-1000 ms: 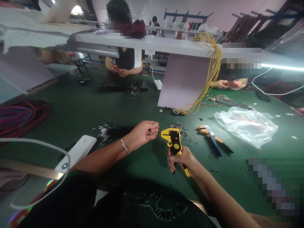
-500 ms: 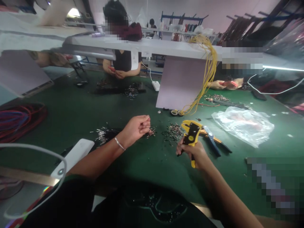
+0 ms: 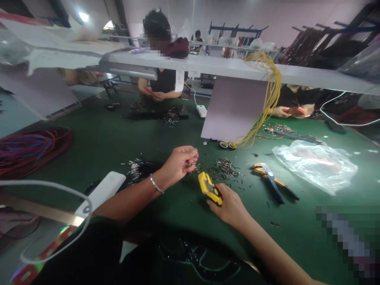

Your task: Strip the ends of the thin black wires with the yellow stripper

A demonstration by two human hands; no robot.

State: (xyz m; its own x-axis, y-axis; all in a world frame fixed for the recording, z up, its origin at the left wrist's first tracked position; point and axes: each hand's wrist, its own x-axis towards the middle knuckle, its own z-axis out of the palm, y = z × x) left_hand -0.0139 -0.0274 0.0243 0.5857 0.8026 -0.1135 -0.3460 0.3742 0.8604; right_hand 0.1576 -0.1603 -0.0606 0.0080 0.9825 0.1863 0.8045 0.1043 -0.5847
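Note:
My left hand point(image 3: 181, 163), with a silver bracelet at the wrist, is closed in a pinch over the green table point(image 3: 178, 213); what it pinches is too small to name. Under and left of it lies a bundle of black wires with bright ends point(image 3: 138, 169). My right hand point(image 3: 230, 202) is wrapped round a yellow-and-black wire stripper point(image 3: 210, 189), whose head points up and left toward my left hand. A heap of small wire pieces point(image 3: 225, 168) lies just beyond the tool.
Blue-and-orange pliers point(image 3: 271, 180) and a clear plastic bag point(image 3: 316, 164) lie at right. Yellow wires point(image 3: 271, 87) hang from a shelf point(image 3: 225, 65). Red and blue coils point(image 3: 32, 150) and a white power bank point(image 3: 102, 192) are left. Two people sit across the table, their hands on red tools.
The wire stripper has swung left and down toward my left hand, its head now turned to the left. My left hand stays pinched. The whole view has shifted slightly.

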